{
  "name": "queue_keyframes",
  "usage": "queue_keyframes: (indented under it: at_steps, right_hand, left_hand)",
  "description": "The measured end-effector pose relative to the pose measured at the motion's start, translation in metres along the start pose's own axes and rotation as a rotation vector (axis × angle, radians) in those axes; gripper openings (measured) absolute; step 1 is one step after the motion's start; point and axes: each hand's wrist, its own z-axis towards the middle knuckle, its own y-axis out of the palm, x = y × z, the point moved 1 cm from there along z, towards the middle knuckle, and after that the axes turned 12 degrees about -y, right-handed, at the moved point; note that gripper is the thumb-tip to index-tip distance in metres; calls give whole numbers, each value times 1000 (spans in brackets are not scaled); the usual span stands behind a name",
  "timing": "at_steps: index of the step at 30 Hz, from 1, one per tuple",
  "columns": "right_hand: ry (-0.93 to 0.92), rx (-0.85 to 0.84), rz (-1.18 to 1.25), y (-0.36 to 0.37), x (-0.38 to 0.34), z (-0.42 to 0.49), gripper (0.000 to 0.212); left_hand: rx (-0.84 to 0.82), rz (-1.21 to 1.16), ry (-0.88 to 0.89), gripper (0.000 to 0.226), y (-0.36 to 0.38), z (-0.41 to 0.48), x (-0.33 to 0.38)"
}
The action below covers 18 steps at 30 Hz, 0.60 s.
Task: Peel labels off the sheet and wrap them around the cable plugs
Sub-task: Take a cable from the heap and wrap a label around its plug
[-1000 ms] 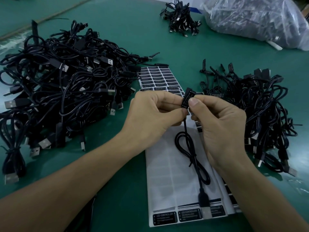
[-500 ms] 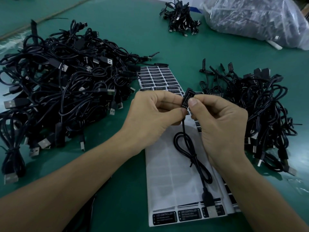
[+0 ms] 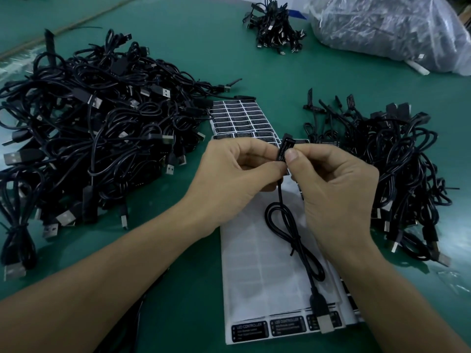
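- Both hands hold the small black rectangular cable plug (image 3: 284,149) up over the white label sheet (image 3: 254,263), mid-table between the two cable piles.
- The left hand (image 3: 237,174) pinches the plug's lower left side between thumb and forefinger.
- The right hand (image 3: 336,194) pinches the plug from the right with thumb tip and forefinger.
- The printed black label (image 3: 282,156) shows on the plug's face, so we judge this is the wrap and press-down step.
- We'd keep the left pinch as the fixed clamp and roll the right thumb along the label toward its seam, pressing flat so no bubble or corner lifts.
- We'd keep the print square to the plug's long edge, since any skew likely stops the ends meeting.
- The plug's far side is hidden, so we can't tell whether the label ends have met.
- The thin black cable (image 3: 288,233) hangs looped, with its silver USB end (image 3: 325,322) resting on the sheet beside the bottom-row black labels (image 3: 251,328). We shouldn't drag it across them.
- The tangled black cable pile on the right (image 3: 402,174) is our guess for finished pieces.
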Motion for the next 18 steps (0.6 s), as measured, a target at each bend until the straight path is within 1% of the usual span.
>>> queue_keyframes:
  at_steps: [5, 8, 14, 18]
  right_hand:
    - [-22, -9, -8, 1, -2, -1, 24]
    - [-41, -13, -24, 1, -3, -2, 24]
    - [-23, 5, -32, 1, -3, -4, 20]
    - [5, 11, -23, 1, -3, -5, 18]
  left_hand:
    - [19, -11, -13, 5, 1, 0, -2]
    - [10, -24, -26, 10, 0, 1, -2]
    - [-16, -16, -26, 15, -1, 2, -2]
    - [-10, -21, -32, 13, -2, 2, -4]
